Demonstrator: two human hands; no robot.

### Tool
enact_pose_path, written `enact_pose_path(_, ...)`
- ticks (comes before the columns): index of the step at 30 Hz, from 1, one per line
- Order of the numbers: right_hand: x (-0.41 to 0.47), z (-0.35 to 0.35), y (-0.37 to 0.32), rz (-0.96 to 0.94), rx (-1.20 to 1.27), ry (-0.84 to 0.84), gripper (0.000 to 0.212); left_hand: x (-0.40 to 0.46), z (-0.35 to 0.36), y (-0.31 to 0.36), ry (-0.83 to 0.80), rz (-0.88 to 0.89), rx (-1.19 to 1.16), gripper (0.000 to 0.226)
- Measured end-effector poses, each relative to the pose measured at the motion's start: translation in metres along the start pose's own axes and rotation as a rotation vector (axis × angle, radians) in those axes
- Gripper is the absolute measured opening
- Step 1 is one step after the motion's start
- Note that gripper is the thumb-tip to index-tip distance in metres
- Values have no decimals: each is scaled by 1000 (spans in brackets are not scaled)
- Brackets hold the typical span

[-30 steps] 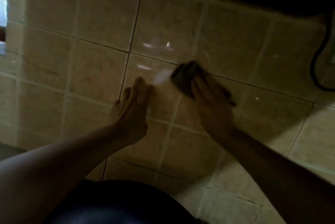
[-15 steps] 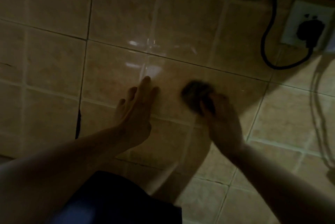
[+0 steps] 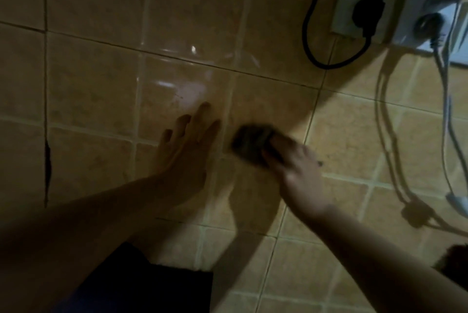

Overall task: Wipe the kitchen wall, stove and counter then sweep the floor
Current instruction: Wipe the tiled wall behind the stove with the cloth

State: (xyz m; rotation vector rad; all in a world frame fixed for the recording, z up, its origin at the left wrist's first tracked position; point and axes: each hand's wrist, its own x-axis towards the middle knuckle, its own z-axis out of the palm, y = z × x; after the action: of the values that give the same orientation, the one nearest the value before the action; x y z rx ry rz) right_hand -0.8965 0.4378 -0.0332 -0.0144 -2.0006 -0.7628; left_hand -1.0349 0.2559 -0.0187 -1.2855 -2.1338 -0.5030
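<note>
Since the earlier frame, view and hands have shifted so a second outlet with a grey cord now shows at the right. Blurred, the dark scrub pad lies against the tiled wall, under the fingertips of the right hand, whose fingers press it. Just left of it, apart, the left hand rests flat, fingers straight and spread, holding nothing. A black cord loops from the nearer outlet.

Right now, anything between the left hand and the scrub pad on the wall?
Head view: only bare tile and one vertical grout line. The left hand rests flat on the tiled wall; the right hand presses the dark scrub pad just beside it.
</note>
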Motion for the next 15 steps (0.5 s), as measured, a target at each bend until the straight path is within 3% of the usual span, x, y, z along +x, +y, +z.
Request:
enact_pose_path(2, -24, 1, -11, -154, 10, -96, 29, -9, 6, 3, -49, 34, 35, 88)
enact_pose_path(4, -20, -3, -8, -174, 23, -146, 32, -16, 10, 6, -67, 53, 42, 91)
enact_pose_path(8, 10, -10, 6, 170, -104, 5, 38, -23, 20, 0, -153, 66, 96, 96)
enact_pose_path(10, 3, -3, -5, 230, -83, 17, 40, -26, 21, -4, -161, 74, 133, 93)
enact_pose_path(13, -42, 21, -43, -52, 71, -67, 32, -34, 15, -8, -158, 47, 110, 78)
enact_pose_path(15, -63, 25, -63, -241, 97, -189, 31, -40, 11, -14, -174, 7, 72, 84)
